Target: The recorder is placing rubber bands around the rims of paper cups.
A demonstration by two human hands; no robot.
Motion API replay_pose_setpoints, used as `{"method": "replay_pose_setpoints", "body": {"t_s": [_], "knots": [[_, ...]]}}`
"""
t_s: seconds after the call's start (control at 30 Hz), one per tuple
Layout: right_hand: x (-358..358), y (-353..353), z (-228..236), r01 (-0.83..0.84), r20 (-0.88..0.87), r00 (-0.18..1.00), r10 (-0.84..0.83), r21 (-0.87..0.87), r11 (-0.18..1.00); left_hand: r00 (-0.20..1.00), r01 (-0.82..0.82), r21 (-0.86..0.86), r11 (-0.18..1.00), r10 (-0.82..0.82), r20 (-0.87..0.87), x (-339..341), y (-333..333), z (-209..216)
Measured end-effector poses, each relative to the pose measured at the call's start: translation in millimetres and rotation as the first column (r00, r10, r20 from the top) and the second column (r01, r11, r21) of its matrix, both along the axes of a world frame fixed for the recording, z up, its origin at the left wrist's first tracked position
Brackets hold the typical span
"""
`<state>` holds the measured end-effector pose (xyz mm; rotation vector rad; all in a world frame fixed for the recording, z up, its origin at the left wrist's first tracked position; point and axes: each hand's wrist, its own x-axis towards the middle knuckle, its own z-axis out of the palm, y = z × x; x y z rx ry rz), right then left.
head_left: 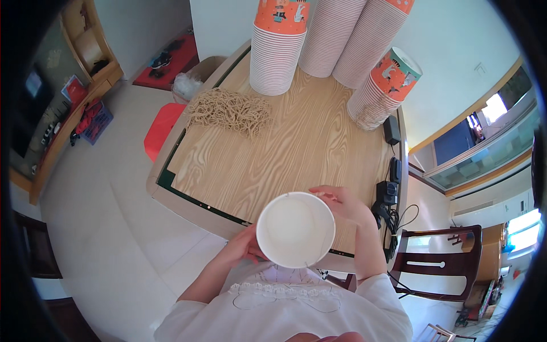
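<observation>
A large white paper bucket [295,228] is in front of me at the table's near edge, its open mouth facing up. My left hand [246,245] grips its left side, with the fingers partly hidden by the wall. Against the far right of the rim, my right hand [339,202] is closed, its fingertips at the bucket's outside. A faint thin line shows inside the bucket near its lower right wall. Beyond it, a tangled heap of beige cords [231,111] lies on the wooden tabletop [273,154].
Tall stacks of nested paper buckets [278,60] stand at the table's back, and a shorter stack [379,94] at the right. Black power adapters and cables [387,194] line the right edge. A red stool [162,130] and a dark wooden chair [439,263] flank the table.
</observation>
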<state>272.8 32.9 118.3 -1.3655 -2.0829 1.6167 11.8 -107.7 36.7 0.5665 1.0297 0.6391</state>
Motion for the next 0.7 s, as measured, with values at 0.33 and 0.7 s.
{"method": "replay_pose_setpoints", "body": {"t_s": [0.33, 0.7], "knots": [[-7.5, 39.9, -54.2, 0.029, -0.384, 0.923, -0.025, 0.006, 1.0, 0.966, -0.258, 0.143, 0.955, 0.25, 0.074, -7.7, 20.0, 30.0], [-24.9, 55.6, -31.0, 0.291, -0.045, 0.948, -0.316, -0.281, 0.914, 0.978, -0.183, 0.026, 0.983, 0.179, 0.108, -21.6, 52.1, 13.1]]}}
